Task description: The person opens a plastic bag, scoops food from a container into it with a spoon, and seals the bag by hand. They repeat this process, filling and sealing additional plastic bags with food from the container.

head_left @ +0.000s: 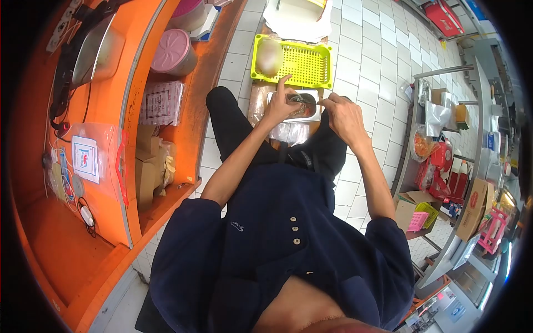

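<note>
A metal tray (314, 114) with reddish and dark contents lies between the person's knees. Over its left side is my left hand (282, 102), its index finger raised and the other fingers closed round something small and dark that I cannot make out. At the tray's right edge, my right hand (341, 115) pinches the end of a thin dark thing, perhaps a utensil, which reaches over the tray. Just beyond the tray sits a yellow-green basket (305, 64) with a pale, cloudy bag (270, 57) at its left end.
An orange shelf unit (214, 61) with pink-lidded tubs (174, 53) and cardboard boxes stands at the left. At the right, a metal rack (408, 147) holds bags, red items and boxes. A white container (294, 19) lies beyond the basket. White tiles (347, 61) cover the floor.
</note>
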A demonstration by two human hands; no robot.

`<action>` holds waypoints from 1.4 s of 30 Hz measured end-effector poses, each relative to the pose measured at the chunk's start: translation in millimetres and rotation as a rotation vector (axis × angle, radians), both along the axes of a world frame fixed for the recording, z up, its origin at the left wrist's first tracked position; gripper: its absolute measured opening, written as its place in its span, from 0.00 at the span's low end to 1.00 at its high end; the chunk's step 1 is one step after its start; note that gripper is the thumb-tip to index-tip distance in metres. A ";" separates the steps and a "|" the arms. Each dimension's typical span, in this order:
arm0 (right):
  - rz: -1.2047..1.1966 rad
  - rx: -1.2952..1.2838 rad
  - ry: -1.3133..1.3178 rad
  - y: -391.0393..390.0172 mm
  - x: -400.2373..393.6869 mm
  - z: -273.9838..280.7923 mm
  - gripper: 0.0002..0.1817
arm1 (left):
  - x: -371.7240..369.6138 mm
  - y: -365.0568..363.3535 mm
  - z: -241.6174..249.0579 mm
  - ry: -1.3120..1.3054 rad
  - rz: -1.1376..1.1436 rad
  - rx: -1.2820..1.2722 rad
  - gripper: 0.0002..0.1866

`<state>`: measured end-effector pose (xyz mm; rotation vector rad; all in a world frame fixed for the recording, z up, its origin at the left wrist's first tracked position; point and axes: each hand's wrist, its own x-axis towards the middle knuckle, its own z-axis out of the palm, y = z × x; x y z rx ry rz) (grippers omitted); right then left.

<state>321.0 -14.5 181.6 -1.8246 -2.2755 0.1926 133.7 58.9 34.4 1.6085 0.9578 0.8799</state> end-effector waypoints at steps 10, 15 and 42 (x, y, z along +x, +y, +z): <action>-0.044 0.019 0.011 -3.6 -0.6 0.3 0.14 | -1.5 -0.7 -1.2 -0.028 -0.032 -0.043 0.45; -0.080 -0.038 0.092 -6.9 7.0 14.2 0.15 | -3.4 0.7 -2.2 -0.027 0.015 0.056 0.42; -0.103 -0.261 0.818 15.6 -11.3 -34.5 0.07 | -27.4 -15.0 27.0 -0.140 -0.341 -0.395 0.26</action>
